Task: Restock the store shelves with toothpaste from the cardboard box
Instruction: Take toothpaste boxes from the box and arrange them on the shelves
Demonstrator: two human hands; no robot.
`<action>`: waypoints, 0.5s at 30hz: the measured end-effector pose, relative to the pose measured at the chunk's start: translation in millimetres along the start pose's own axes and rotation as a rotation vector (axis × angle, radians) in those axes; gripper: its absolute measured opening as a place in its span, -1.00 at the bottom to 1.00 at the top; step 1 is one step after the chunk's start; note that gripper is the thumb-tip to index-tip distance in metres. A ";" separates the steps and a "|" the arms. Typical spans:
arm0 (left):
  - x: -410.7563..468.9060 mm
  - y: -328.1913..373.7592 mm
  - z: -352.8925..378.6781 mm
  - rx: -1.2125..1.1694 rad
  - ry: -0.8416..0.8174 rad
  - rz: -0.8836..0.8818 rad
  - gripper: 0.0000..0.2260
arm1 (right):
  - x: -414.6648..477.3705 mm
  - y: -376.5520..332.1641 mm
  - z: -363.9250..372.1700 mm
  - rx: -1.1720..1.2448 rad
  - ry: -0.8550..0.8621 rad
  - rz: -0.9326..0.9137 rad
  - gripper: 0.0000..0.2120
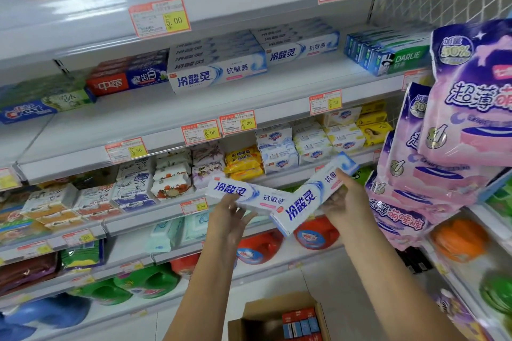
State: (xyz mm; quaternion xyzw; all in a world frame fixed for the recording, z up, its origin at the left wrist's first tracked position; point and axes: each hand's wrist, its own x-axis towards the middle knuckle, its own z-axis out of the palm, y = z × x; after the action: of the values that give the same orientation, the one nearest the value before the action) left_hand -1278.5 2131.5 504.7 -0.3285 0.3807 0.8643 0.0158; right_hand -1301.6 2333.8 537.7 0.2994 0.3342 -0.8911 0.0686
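On the far left of the frame, a blue toothpaste box [27,112] lies on the middle shelf [166,116]. Just to its right sits a red and blue pile [127,79] of boxes. Next comes a white and blue pile [216,72] of toothpaste boxes. A second white pile [300,48] sits further right, and green boxes [388,55] stand at the right end of that shelf.

Lower down, in the middle of the frame, a person holds up two boxes in front of the soap bars [171,177]. The left hand [227,219] holds the first white box [246,194] from below, with its fingers curled round the bottom edge. This box lies almost flat. The right hand [346,199] grips the second white box [310,199], with the thumb pressed on the front. This box tilts up to the right. The two boxes meet in the middle, and the second one covers the end of the first.

At the bottom of the frame, between the two arms, the cardboard box [249,310] stands open on the floor. Small red and blue boxes [300,324] stand inside it.

On the far right, pink packs [457,119] hang one above the other.
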 end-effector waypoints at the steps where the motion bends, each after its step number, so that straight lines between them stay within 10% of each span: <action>1: 2.0 -3.5 -3.7 -0.052 0.041 -0.013 -0.82 | 1.2 -1.5 -4.0 0.092 0.016 0.000 -0.93; 15: -23.8 -33.3 24.4 -0.453 0.024 -0.114 -0.88 | -14.7 29.5 -1.4 0.319 0.044 -0.127 -0.93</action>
State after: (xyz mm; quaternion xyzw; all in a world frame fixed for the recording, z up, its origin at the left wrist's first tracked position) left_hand -1264.2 2176.7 509.0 -0.3546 0.1578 0.9215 -0.0142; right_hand -1279.4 2310.9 529.0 0.3041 0.2082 -0.9286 -0.0438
